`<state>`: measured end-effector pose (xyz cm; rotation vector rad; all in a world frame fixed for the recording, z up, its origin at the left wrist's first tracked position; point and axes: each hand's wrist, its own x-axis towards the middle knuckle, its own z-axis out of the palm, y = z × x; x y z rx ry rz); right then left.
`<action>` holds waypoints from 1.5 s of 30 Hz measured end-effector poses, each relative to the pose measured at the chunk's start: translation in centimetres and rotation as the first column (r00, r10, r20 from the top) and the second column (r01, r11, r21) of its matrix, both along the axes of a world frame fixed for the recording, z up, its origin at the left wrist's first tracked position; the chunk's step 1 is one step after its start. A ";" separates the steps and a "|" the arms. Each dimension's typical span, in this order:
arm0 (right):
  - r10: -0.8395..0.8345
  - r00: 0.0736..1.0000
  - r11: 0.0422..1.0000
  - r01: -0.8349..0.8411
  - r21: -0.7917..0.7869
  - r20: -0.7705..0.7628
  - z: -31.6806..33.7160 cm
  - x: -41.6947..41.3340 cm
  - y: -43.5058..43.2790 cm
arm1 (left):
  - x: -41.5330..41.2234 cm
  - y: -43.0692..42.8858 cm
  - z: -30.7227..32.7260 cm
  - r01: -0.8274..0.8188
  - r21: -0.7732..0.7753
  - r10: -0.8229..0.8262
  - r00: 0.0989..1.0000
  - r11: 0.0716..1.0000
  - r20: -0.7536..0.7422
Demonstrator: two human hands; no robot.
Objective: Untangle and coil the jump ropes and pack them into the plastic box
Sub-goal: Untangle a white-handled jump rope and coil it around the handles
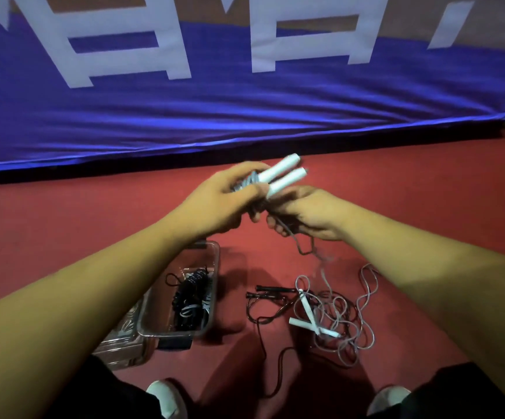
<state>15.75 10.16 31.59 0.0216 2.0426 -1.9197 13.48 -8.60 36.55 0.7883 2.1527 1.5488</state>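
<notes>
My left hand (224, 198) grips two white jump-rope handles (284, 173) side by side, with turns of grey cord bunched in the fist. My right hand (308, 216) pinches the same grey cord (305, 249) just below, and the cord trails down to the floor. A clear plastic box (212, 267) stands on the red floor under my left forearm and holds a coiled black rope (190, 297). To its right lies a tangle of grey cord (345, 322) with two white handles (308, 316) and a black rope with black handles (272, 290).
A blue banner with white letters (245, 101) hangs along the far edge of the red floor (426, 192). A clear lid (121, 343) lies left of the box. My two white shoes (166, 397) show at the bottom edge.
</notes>
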 end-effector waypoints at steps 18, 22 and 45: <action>0.380 0.813 0.607 0.141 0.782 -0.441 4.6 0.5 -3.1 | -3.1 -2.5 -1.7 -0.025 -0.702 -0.271 0.912 0.712 -0.307; 0.183 0.814 0.740 0.255 0.623 -0.551 4.8 -0.1 -1.6 | -1.6 -1.7 -1.3 0.053 -0.626 -0.227 0.953 0.778 -0.202; 0.125 0.986 0.992 -0.128 0.016 0.114 1.7 0.7 -1.5 | -2.8 -1.4 0.6 -0.225 -0.064 0.225 0.974 0.972 0.002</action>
